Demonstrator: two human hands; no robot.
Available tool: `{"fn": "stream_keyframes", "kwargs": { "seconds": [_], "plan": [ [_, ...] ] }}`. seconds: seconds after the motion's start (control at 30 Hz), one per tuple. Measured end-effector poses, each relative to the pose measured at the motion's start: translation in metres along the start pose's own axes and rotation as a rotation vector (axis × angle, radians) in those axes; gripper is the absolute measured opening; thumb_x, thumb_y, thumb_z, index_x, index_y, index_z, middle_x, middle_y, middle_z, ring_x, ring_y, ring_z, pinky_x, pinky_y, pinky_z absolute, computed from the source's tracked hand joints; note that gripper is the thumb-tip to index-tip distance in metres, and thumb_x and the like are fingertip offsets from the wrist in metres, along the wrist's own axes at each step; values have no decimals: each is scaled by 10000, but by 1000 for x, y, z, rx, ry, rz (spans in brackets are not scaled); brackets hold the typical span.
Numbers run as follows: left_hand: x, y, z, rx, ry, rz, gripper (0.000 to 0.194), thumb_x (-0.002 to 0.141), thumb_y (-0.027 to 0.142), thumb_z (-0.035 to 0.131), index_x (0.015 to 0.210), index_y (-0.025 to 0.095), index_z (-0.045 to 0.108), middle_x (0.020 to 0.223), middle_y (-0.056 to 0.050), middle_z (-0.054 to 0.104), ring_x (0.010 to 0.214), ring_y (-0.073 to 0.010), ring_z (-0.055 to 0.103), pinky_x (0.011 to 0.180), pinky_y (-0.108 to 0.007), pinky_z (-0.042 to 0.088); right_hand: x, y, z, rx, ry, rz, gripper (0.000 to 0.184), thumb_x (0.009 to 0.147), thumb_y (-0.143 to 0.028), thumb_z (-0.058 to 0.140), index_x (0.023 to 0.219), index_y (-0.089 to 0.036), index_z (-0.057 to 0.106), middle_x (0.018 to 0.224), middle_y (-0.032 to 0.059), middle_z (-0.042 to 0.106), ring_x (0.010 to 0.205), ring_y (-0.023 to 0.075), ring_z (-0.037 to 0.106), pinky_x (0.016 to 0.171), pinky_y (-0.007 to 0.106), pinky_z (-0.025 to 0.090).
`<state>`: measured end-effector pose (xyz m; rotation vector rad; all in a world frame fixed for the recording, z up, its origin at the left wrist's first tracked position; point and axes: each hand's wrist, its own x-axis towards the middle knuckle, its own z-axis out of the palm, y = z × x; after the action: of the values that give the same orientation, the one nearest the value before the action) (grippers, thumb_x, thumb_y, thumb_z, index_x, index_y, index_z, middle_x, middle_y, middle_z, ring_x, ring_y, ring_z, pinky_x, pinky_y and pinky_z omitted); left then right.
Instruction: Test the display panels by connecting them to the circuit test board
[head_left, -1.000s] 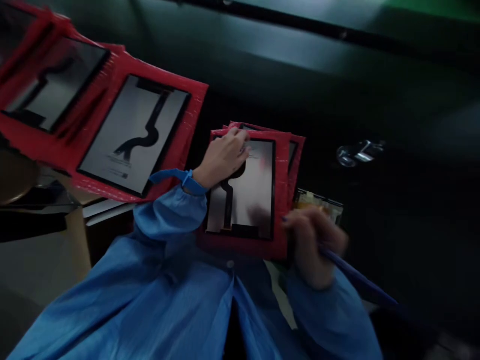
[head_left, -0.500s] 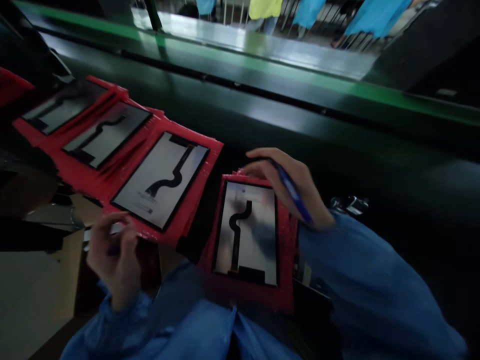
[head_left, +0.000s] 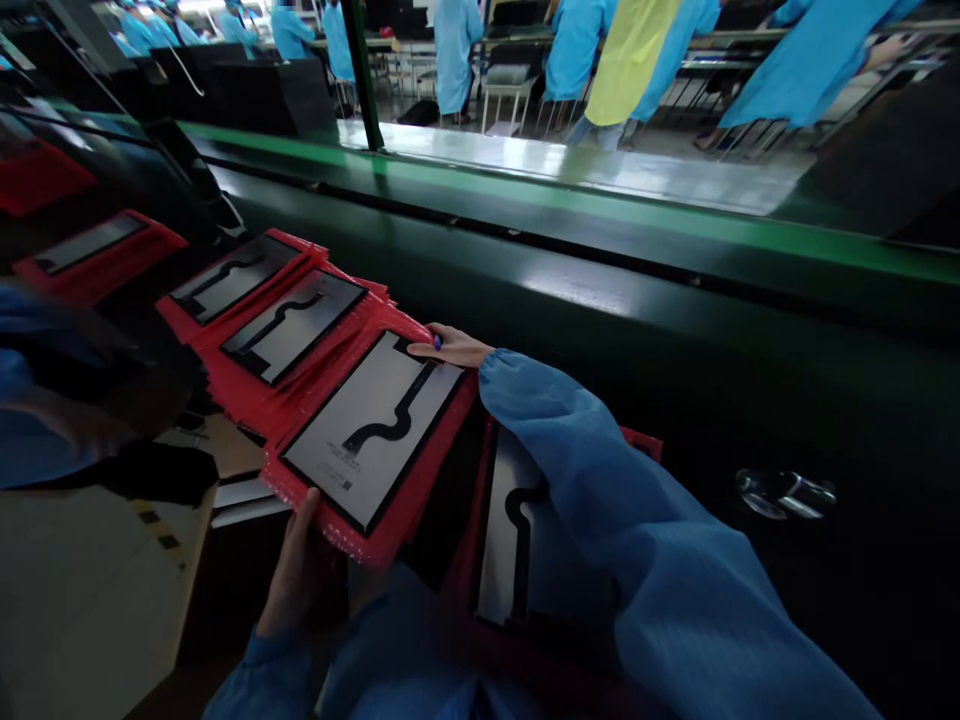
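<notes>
An LCD screen panel [head_left: 341,445] with a black curved ribbon cable lies on a red bubble-wrap bag [head_left: 442,440]. My left hand [head_left: 294,575] grips the near edge of that bag, thumb on top and fingers hidden beneath. At the far corner my right hand [head_left: 457,348] is closed on the bag and panel edge, with a blue pen [head_left: 437,342] between its fingers. A second screen panel [head_left: 495,540] on red wrap lies under my right forearm, partly covered by the sleeve.
More screen panels [head_left: 292,325] on stacked red bags overlap to the left. A shiny clear object [head_left: 784,495] lies on the right. A green-edged conveyor [head_left: 585,285] runs across the back. At the left is another person's arm [head_left: 67,425]; a cardboard box [head_left: 196,570] stands below.
My right hand has moved left from the near panel to the far corner of the neighbouring one. My left hand has closed on that bag's near edge. The camera view has shifted.
</notes>
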<state>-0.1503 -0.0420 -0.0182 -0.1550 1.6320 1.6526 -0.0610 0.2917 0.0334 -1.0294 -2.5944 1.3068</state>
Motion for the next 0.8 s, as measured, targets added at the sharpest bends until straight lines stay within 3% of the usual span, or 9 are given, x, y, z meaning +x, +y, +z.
{"fn": "stream_keyframes", "kwargs": {
  "seconds": [0.13, 0.23, 0.37, 0.47, 0.57, 0.63, 0.8],
  "plan": [
    [-8, 0, -6, -131, 93, -160, 477, 868, 236, 645, 1344, 250, 617, 1032, -39, 787, 946, -253, 760, 878, -366, 626, -22, -8, 20, -23, -12, -2, 629, 884, -651, 616, 1317, -197, 564, 1256, 95, 677, 1153, 269, 643, 972, 321, 470],
    [-25, -4, -26, -95, 189, -195, 597, 851, 188, 649, 1436, 233, 540, 930, -21, 801, 844, -253, 775, 822, -359, 645, -43, -20, 46, -39, -21, -5, 672, 851, -700, 619, 1303, -206, 564, 1175, 110, 707, 1120, 318, 668, 935, 350, 481],
    [-48, -18, -60, -114, 254, -290, 819, 832, 174, 612, 1588, 186, 299, 715, 0, 781, 804, -302, 777, 785, -405, 656, -71, -32, 72, -47, -63, -37, 803, 691, -784, 714, 1238, -207, 602, 1053, 129, 737, 1058, 374, 696, 903, 379, 499],
    [-54, -28, -74, -130, 270, -344, 915, 794, 249, 614, 1615, 211, 213, 726, -18, 789, 848, -364, 767, 754, -484, 652, -78, -30, 71, 69, -80, -19, 871, 637, -759, 773, 1297, -224, 586, 1181, 124, 717, 1133, 355, 674, 974, 376, 485],
    [-52, -33, -73, -162, 260, -342, 1002, 726, 319, 655, 1616, 278, 195, 828, -36, 807, 885, -416, 752, 753, -543, 640, -73, -21, 62, 197, -44, 52, 919, 758, -728, 694, 1453, -177, 454, 1415, 157, 595, 1283, 326, 590, 1088, 386, 424],
    [-48, -32, -68, -183, 252, -338, 1028, 691, 320, 678, 1608, 315, 212, 878, -36, 810, 910, -429, 743, 773, -544, 636, -69, -17, 59, 247, -64, 77, 869, 819, -707, 638, 1458, -147, 454, 1451, 163, 567, 1308, 300, 574, 1105, 377, 421],
    [-45, -26, -50, -212, 214, -333, 976, 719, 314, 694, 1597, 314, 267, 928, -51, 809, 969, -420, 732, 850, -536, 622, -69, -27, 65, 365, -181, 91, 714, 700, -685, 758, 1202, -186, 658, 1215, 91, 715, 1119, 284, 677, 971, 365, 523]
  ]
}}
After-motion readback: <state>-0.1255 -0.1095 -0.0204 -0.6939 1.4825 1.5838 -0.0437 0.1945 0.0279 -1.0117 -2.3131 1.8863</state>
